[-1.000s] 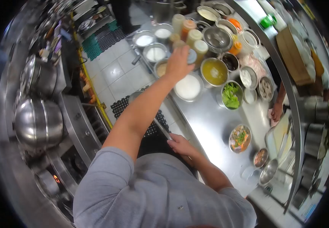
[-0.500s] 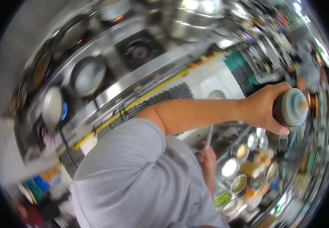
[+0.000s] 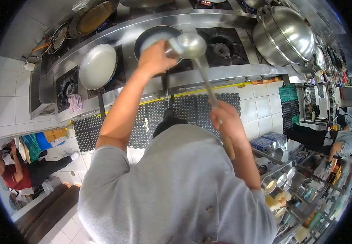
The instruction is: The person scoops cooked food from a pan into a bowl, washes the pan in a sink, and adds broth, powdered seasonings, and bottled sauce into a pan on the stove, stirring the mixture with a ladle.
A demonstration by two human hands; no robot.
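You hold a bottle above the cooktop, tilted, its pale cap toward the bowl of a ladle; whether the two touch, you cannot be cleared on, as the overlap hides it. Your left hand has its fingers wrapped around the bottle; your right hand is closed around the ladle's handle. Lettering on the bottle cannot be read from this angle. The ladle's contents cannot be made out.

Behind your left hand sits a dark-rimmed pan with a pale interior, partly covered by your hand. To its left stands a white pan, its inside a uniform pale colour; to its right, a bare burner and then a large steel pot. A further pan, at the back, shows a brownish interior. On your right, blue-printed boxes carry print too small to read; below them, one metal container holds something pale yellow
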